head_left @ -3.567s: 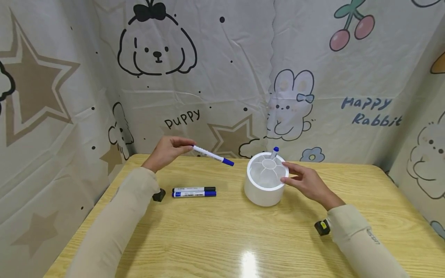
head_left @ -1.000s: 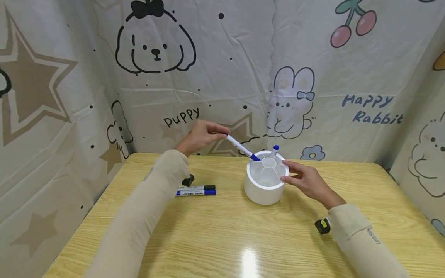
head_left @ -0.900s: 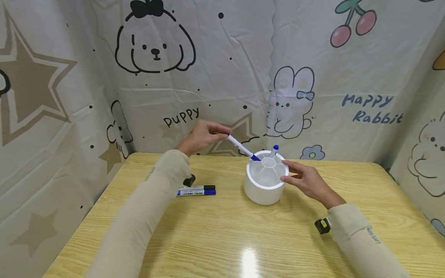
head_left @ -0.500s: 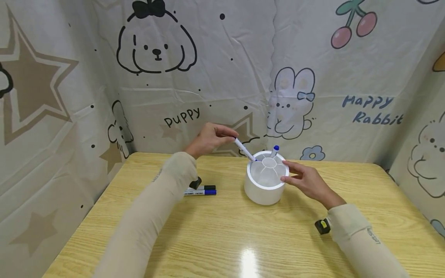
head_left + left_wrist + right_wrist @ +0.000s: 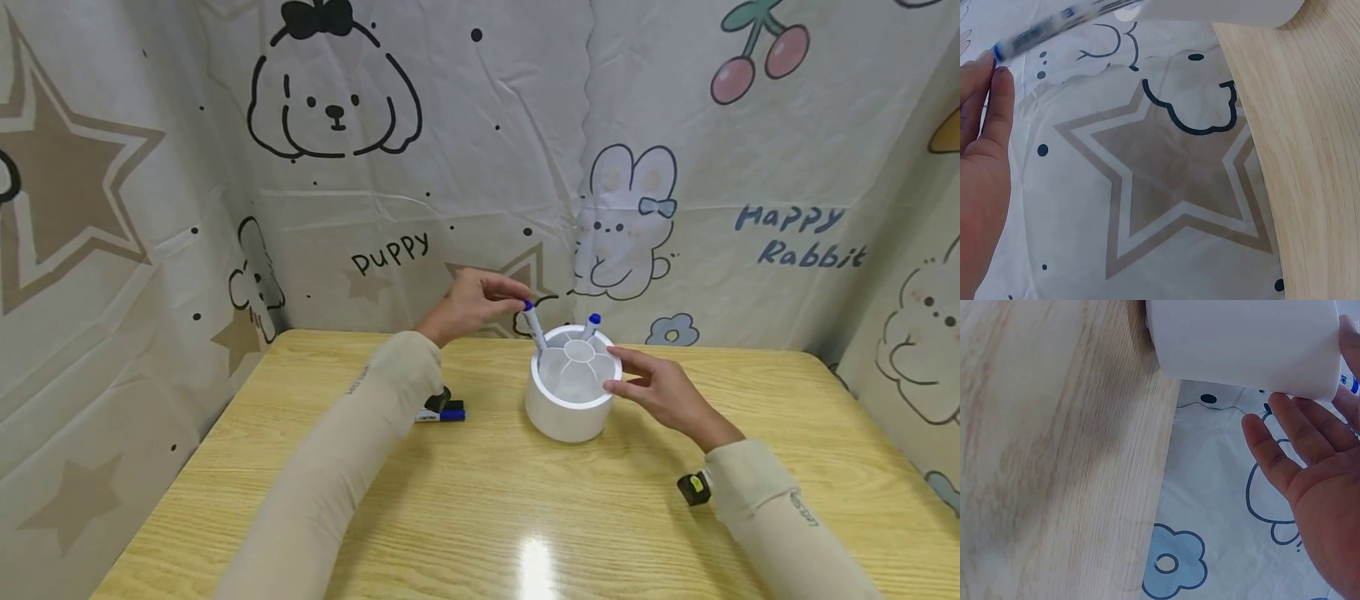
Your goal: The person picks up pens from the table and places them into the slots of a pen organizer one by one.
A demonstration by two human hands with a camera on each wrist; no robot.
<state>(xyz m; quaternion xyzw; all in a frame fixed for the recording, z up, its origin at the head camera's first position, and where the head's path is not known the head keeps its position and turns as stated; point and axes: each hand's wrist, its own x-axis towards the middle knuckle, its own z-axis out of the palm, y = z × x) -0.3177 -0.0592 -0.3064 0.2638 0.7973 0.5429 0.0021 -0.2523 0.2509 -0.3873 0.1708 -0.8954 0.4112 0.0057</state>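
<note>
My left hand (image 5: 476, 307) pinches a whiteboard marker (image 5: 536, 327) by its blue upper end. The marker leans left, its lower part inside the rim of a round white pen holder (image 5: 566, 421) with clear dividers. In the left wrist view the same marker (image 5: 1054, 28) is blurred between the fingertips. My right hand (image 5: 667, 396) steadies the pen holder at its right, thumb and forefinger on the rim. From the right wrist the holder's white wall (image 5: 1247, 344) shows, with other fingers beside it. Another blue-tipped marker (image 5: 592, 325) stands in a rear compartment.
Two markers, one blue-capped (image 5: 453, 415) and one black-capped, lie side by side on the wood-grain table (image 5: 480, 500), partly hidden by the left wrist camera (image 5: 437, 400). A printed curtain (image 5: 480, 167) hangs right behind the table's back edge.
My left hand has carried the marker right to the pen holder, tilting it from nearly level to steep, and its lower end has gone inside. The right hand keeps its place on the rim.
</note>
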